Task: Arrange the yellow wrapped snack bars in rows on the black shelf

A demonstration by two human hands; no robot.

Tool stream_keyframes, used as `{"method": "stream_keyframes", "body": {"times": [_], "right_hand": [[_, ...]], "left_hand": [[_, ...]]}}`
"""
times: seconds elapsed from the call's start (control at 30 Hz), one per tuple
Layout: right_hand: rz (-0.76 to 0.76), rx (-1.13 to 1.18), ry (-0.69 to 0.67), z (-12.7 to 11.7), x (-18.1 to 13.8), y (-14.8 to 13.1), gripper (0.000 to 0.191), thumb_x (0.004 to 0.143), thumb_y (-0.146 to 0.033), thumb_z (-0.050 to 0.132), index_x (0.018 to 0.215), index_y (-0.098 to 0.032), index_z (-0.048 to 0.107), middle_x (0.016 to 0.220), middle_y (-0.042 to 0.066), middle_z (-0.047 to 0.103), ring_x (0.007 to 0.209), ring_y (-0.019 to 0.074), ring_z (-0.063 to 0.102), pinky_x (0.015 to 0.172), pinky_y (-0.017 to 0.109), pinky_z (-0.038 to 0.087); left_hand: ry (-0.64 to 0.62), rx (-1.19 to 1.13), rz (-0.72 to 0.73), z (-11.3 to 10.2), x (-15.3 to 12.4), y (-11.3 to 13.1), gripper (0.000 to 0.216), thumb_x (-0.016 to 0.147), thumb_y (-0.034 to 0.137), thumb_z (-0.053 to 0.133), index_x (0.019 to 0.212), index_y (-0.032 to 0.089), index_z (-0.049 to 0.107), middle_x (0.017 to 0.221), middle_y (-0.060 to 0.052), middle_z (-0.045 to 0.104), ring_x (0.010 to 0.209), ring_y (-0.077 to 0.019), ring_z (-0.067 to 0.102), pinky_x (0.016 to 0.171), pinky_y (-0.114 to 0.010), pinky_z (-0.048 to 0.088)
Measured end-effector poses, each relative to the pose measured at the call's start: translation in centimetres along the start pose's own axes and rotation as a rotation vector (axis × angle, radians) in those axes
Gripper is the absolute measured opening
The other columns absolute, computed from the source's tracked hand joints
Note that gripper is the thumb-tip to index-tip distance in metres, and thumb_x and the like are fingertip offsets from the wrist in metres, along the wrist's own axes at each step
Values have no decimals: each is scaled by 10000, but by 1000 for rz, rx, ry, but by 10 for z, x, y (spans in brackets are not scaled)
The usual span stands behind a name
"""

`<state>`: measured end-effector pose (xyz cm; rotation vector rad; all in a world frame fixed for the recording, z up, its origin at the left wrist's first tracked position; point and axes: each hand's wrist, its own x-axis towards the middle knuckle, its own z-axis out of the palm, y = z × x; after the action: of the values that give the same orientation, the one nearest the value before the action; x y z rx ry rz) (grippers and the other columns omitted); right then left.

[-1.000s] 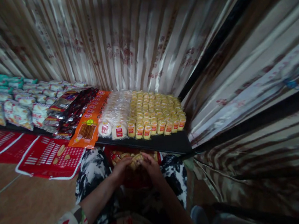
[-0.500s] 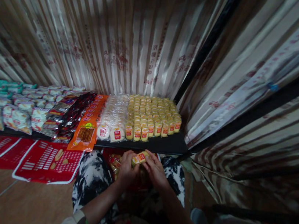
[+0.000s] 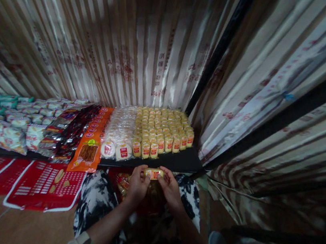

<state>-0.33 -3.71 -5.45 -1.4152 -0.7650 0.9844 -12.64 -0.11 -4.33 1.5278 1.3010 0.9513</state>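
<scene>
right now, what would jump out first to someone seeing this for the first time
The block of small yellow packets stands out first, packed in tight rows on the dark shelf against the striped wall. Just below its front edge, the left hand and right hand hold one yellow packet between them. To the left, an orange pack and red printed sheets add strong colour.

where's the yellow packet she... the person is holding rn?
Head view, lower centre: the yellow packet is held between the left hand and right hand, just below the shelf edge under the yellow packet rows.
</scene>
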Motion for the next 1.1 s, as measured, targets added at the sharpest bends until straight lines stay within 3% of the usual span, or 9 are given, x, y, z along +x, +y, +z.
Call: {"method": "stream_keyframes", "body": {"times": [0.13,0.3,0.4,0.5,0.63,0.8,1.1], "right_hand": [[-487,-611,80,-11,3,-8,383,781,-360,554,1130,-201,567,1213,83,554,1164,236,431,1001,449,331],[-665,-842,-7,-18,10,-11,399,853,-359,465,1197,-164,519,1143,108,592,1070,223,487,920,407,407],[-653,-838,83,-19,20,-8,400,862,-373,438,1186,-150,518,1120,122,594,1040,229,506,898,406,415],[-514,-786,212,-17,34,-9,451,838,-426,457,1171,-129,516,1071,139,602,958,233,539,842,388,442],[-357,-672,283,-9,55,-14,552,793,-485,483,1203,-115,464,1033,145,598,903,230,560,721,330,477],[-354,-714,341,5,73,-17,519,786,-499,482,1142,-122,470,1005,143,594,924,250,545,791,361,437],[-402,-666,392,11,84,-12,445,787,-486,495,1056,-132,473,1011,145,544,942,248,503,808,388,440]], "left_hand": [[-84,132,180,1,11,16,401,744,141,495,1140,196,520,1073,-55,558,1021,-177,526,932,-349,418],[-118,181,234,13,23,32,397,764,153,491,1160,189,505,1087,-66,563,1049,-188,513,953,-370,409],[-101,146,246,23,30,37,361,786,188,494,1147,179,499,1088,-76,556,974,-174,545,887,-348,462],[-51,110,284,29,34,37,344,819,209,457,1160,163,471,1113,-91,525,909,-152,558,801,-309,507],[11,256,392,30,33,32,329,819,129,394,1127,165,503,1186,-101,489,1128,-196,458,984,-398,406],[-46,392,428,29,35,23,486,724,23,375,1163,178,513,1257,-91,462,1190,-210,403,1026,-422,363],[-72,492,420,34,47,1,584,671,16,372,1239,113,472,1314,-116,433,1224,-229,369,1040,-415,352]]}}
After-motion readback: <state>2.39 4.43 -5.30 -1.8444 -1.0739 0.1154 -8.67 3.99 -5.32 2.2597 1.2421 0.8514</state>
